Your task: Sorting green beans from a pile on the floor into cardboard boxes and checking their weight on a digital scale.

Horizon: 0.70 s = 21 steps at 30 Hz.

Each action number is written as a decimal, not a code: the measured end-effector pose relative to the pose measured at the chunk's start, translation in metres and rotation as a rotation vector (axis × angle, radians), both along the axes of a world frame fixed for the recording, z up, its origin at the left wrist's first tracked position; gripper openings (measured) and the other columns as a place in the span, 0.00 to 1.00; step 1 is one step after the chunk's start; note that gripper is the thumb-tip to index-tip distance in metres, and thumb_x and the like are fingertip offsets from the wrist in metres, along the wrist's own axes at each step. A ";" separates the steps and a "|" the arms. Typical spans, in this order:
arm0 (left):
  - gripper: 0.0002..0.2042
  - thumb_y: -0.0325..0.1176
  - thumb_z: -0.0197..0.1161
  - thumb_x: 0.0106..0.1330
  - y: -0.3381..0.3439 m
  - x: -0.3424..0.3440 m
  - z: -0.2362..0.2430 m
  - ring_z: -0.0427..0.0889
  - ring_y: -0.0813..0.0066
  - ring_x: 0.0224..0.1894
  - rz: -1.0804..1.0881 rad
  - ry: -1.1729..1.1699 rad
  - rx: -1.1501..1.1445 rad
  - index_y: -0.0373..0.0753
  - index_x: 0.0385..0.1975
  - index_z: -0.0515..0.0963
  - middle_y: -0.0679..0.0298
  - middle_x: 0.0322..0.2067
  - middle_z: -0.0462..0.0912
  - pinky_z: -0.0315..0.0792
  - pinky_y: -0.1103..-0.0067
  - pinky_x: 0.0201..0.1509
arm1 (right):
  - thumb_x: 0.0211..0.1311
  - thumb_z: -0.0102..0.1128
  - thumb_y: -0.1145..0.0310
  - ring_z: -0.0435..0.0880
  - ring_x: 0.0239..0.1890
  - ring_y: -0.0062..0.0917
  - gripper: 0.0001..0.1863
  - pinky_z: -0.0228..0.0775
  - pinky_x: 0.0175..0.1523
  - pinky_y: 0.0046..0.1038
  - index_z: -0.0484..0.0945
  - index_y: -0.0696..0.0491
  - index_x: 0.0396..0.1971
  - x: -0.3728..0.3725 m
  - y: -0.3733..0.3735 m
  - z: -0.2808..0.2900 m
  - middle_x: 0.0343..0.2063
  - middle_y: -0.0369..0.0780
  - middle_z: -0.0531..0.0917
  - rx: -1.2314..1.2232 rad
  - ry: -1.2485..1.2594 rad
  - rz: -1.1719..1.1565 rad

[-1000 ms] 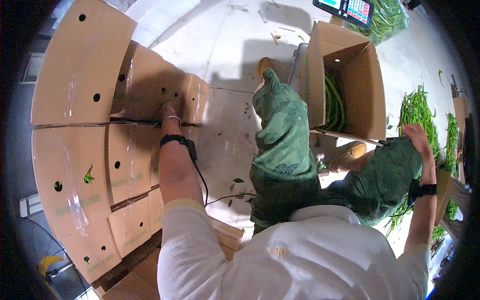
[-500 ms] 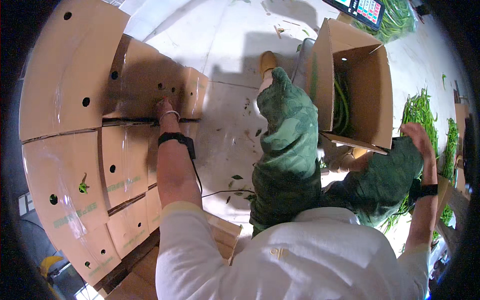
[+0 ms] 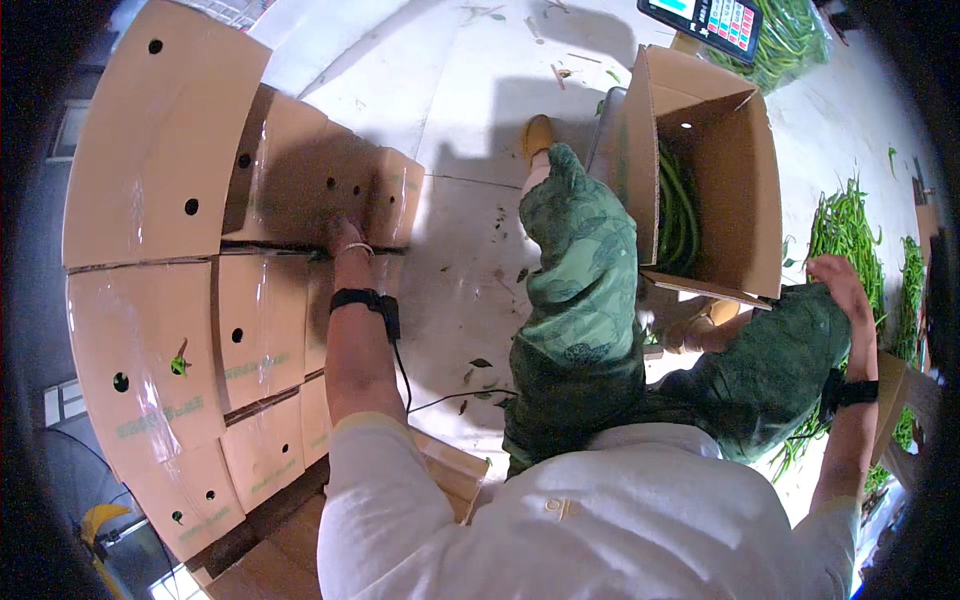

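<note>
My left hand [image 3: 347, 236] reaches out to a stack of brown cardboard boxes [image 3: 145, 350] and lies against the shaded face of one box near its lower seam. Shadow hides what its fingers do. At my right knee hangs my right hand [image 3: 840, 282], fingers loosely stretched and holding nothing. An open cardboard box [image 3: 725, 200] stands in front of me, with long green peppers [image 3: 676, 210] inside along its left wall. Beside my right hand, a heap of long green peppers [image 3: 845, 230] lies on the floor.
A scale display [image 3: 715, 25] stands beyond the open box, next to a clear bag of green peppers [image 3: 790, 45]. Another row of peppers [image 3: 905, 300] lies farther right. A black cable [image 3: 455, 393] runs from my left wrist. Leaves and scraps dot the pale floor [image 3: 460, 230].
The boxes and my left arm sit slightly farther right in view. More of the peppers in the open box show. Both hands keep nearly the same places.
</note>
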<state>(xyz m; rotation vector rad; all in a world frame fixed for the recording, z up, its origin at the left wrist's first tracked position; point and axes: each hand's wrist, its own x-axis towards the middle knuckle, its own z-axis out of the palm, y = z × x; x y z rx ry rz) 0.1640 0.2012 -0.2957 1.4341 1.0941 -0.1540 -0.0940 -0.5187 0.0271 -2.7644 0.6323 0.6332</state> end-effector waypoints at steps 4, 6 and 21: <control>0.21 0.44 0.45 0.66 0.141 -0.005 0.094 0.76 0.56 0.51 -0.217 -0.180 0.574 0.34 0.46 0.75 0.50 0.48 0.78 0.67 0.64 0.52 | 0.59 0.53 0.49 0.77 0.35 0.27 0.23 0.67 0.43 0.28 0.80 0.57 0.33 0.041 0.025 -0.030 0.29 0.43 0.79 0.136 0.010 0.102; 0.21 0.44 0.45 0.65 0.142 0.001 0.112 0.75 0.56 0.51 -0.212 -0.180 0.650 0.33 0.46 0.75 0.50 0.48 0.77 0.67 0.64 0.53 | 0.61 0.49 0.47 0.74 0.30 0.35 0.26 0.65 0.41 0.32 0.78 0.59 0.26 0.047 0.036 -0.031 0.24 0.45 0.76 0.212 -0.048 0.119; 0.15 0.28 0.52 0.60 0.113 0.081 0.216 0.80 0.64 0.36 -0.184 -1.072 0.268 0.26 0.45 0.74 0.52 0.38 0.79 0.74 0.73 0.39 | 0.59 0.55 0.52 0.76 0.25 0.25 0.23 0.66 0.35 0.28 0.78 0.61 0.23 0.046 0.023 -0.038 0.18 0.41 0.78 0.158 -0.153 0.230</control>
